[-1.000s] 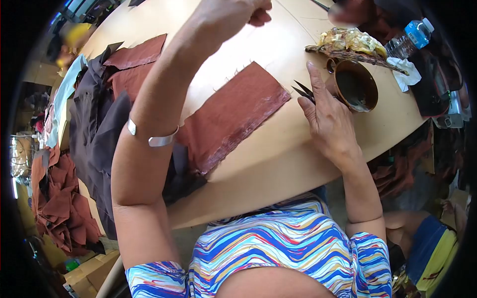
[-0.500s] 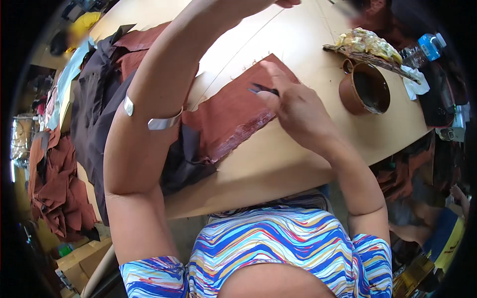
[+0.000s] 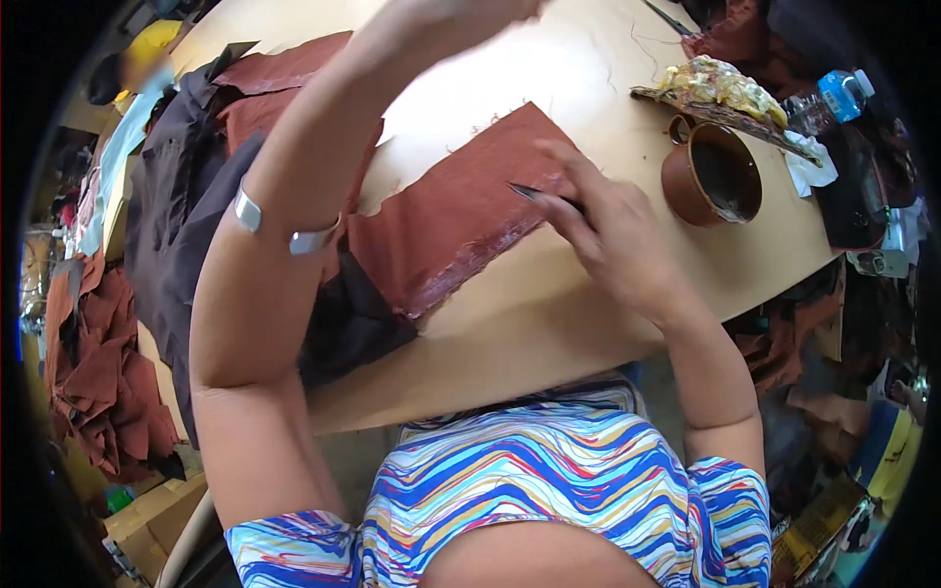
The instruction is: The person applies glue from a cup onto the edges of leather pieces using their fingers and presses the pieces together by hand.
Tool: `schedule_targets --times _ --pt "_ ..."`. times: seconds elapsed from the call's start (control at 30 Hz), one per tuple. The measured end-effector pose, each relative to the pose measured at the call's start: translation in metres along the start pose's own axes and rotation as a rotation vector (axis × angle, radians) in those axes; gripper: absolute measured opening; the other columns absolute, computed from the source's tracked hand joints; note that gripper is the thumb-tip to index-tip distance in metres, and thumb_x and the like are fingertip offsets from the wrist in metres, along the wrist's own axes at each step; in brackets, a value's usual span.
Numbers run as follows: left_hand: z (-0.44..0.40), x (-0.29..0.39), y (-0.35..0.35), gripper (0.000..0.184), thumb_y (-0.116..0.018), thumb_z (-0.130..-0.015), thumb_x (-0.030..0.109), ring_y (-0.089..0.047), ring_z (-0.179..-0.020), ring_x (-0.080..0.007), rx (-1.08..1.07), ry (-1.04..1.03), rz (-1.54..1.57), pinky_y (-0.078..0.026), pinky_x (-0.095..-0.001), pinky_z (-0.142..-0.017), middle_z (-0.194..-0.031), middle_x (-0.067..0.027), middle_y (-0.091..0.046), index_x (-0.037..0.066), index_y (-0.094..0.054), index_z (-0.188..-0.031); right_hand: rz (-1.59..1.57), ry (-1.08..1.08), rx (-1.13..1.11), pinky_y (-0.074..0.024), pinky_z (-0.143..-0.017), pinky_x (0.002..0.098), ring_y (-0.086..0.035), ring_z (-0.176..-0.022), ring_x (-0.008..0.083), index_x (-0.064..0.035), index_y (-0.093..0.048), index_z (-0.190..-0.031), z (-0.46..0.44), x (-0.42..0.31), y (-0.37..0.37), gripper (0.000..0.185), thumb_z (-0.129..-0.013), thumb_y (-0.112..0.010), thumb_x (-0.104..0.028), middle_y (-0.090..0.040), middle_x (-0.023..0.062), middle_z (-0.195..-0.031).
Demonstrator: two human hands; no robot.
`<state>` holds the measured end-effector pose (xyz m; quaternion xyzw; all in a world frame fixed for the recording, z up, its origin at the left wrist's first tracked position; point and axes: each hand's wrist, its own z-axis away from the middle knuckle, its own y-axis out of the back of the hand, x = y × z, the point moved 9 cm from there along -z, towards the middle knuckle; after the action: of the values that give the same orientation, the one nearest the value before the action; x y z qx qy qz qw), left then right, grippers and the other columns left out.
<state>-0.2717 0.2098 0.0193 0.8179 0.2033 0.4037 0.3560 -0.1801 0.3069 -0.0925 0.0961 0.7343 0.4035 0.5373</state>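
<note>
In my right hand (image 3: 618,225) is a pair of small dark thread snips (image 3: 522,190), their pointed tip over the reddish-brown cloth (image 3: 461,186). The hand's fingers are closed around the snips, hiding most of them. The cloth lies flat on the table, with loose threads along its far edge and a pale, shiny smear along its near edge. My left hand (image 3: 515,8) is at the top edge of the view, largely cut off and blurred, so its fingers do not show. My left forearm passes over dark cloth (image 3: 211,196) heaped beside the brown piece.
A brown mug (image 3: 686,186) stands right of my right hand. Behind it, a strip of bark (image 3: 735,122) bears a yellowish-white lump, near a plastic bottle (image 3: 843,96). Brown cloth pieces (image 3: 108,372) hang at the left. Another person (image 3: 127,73) is at the far left.
My left hand has shifted left and farther out at the top. My right hand has moved slightly right and down; the snips' blades, apart before, now show as one point.
</note>
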Motion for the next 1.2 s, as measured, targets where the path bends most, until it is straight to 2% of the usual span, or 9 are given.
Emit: schedule_targets --times 0.1,0.13,0.2,0.4,0.47,0.57,0.7,0.8,1.2 --pt "0.029 -0.018 -0.078 0.012 -0.059 -0.081 0.014 -0.062 -0.066 -0.0262 -0.259 -0.053 0.037 -0.049 -0.0357 -0.064 -0.073 -0.0133 -0.066 0.004 -0.066 -0.085 0.04 -0.172 -0.049 -0.0476 -0.069 0.0437 -0.063 -0.075 0.0391 -0.0017 -0.047 -0.125 0.039 0.026 0.016 0.044 -0.089 -0.057 -0.024 -0.063 0.0199 -0.073" --pt "0.036 -0.016 -0.1 0.011 -0.063 -0.079 0.012 -0.059 -0.076 -0.0212 -0.402 -0.007 0.012 -0.047 -0.0323 -0.07 -0.083 -0.011 -0.062 0.004 -0.065 -0.087 0.016 -0.201 -0.05 -0.0476 -0.069 0.0439 -0.063 -0.076 0.0395 -0.0019 -0.047 -0.125 0.049 0.033 0.018 0.044 -0.089 -0.057 -0.024 -0.064 0.0205 -0.075" --pt "0.041 -0.011 -0.127 0.013 -0.062 -0.08 0.011 -0.06 -0.08 -0.0279 -0.467 -0.024 0.013 -0.047 -0.036 -0.074 -0.084 -0.0133 -0.061 0.003 -0.065 -0.089 0.012 -0.204 -0.024 -0.0477 -0.07 0.0441 -0.062 -0.077 0.0402 -0.0021 -0.047 -0.126 0.063 0.042 0.023 0.044 -0.089 -0.057 -0.024 -0.064 0.0216 -0.079" --pt "0.039 -0.015 -0.153 0.015 -0.061 -0.082 0.014 -0.059 -0.084 -0.0315 -0.556 -0.095 -0.065 -0.046 -0.0391 -0.077 -0.086 -0.0148 -0.06 0.001 -0.061 -0.089 0.046 -0.188 0.076 -0.048 -0.07 0.0458 -0.062 -0.08 0.0415 -0.0014 -0.047 -0.127 0.071 0.051 0.037 0.044 -0.091 -0.056 -0.026 -0.064 0.0243 -0.091" --pt "0.043 -0.014 -0.156 0.015 -0.058 -0.084 0.014 -0.058 -0.084 -0.0325 -0.551 -0.135 -0.118 -0.046 -0.0397 -0.077 -0.085 -0.0154 -0.059 0.0 -0.058 -0.09 0.066 -0.197 0.072 -0.0482 -0.069 0.0462 -0.062 -0.081 0.0414 -0.0006 -0.047 -0.126 0.067 0.053 0.038 0.044 -0.091 -0.055 -0.025 -0.064 0.0246 -0.093" --pt "0.046 -0.015 -0.148 0.016 -0.055 -0.087 0.014 -0.056 -0.082 -0.0329 -0.492 -0.134 -0.082 -0.045 -0.04 -0.075 -0.083 -0.0161 -0.057 -0.002 -0.054 -0.09 0.178 -0.001 0.28 -0.0479 -0.069 0.0473 -0.062 -0.079 0.0416 0.0001 -0.047 -0.126 0.061 0.047 0.048 0.044 -0.091 -0.054 -0.025 -0.064 0.0243 -0.09" --pt "0.044 -0.017 -0.131 0.018 -0.051 -0.091 0.016 -0.052 -0.074 -0.0318 -0.524 0.13 0.075 -0.043 -0.039 -0.071 -0.078 -0.016 -0.054 -0.003 -0.05 -0.088 0.17 -0.177 0.209 -0.0477 -0.067 0.048 -0.062 -0.076 0.0414 0.0006 -0.046 -0.126 0.048 0.053 0.045 0.044 -0.091 -0.054 -0.025 -0.064 0.0231 -0.082" --pt "0.044 -0.015 -0.124 0.018 -0.049 -0.092 0.015 -0.049 -0.071 -0.03 -0.504 0.134 0.093 -0.042 -0.0385 -0.069 -0.075 -0.0155 -0.052 -0.003 -0.048 -0.087 0.165 -0.229 0.184 -0.0475 -0.067 0.0482 -0.062 -0.075 0.0415 0.0004 -0.045 -0.127 0.038 0.054 0.041 0.045 -0.092 -0.053 -0.026 -0.064 0.0226 -0.078" --pt "0.038 0.007 -0.112 0.015 -0.053 -0.089 0.012 -0.053 -0.07 -0.0313 -0.356 -0.149 0.101 -0.043 -0.038 -0.065 -0.074 -0.016 -0.055 -0.002 -0.049 -0.088 0.263 -0.182 0.243 -0.0479 -0.067 0.0511 -0.062 -0.073 0.0433 -0.0054 -0.045 -0.127 0.008 0.047 0.039 0.044 -0.092 -0.054 -0.029 -0.064 0.0232 -0.073"
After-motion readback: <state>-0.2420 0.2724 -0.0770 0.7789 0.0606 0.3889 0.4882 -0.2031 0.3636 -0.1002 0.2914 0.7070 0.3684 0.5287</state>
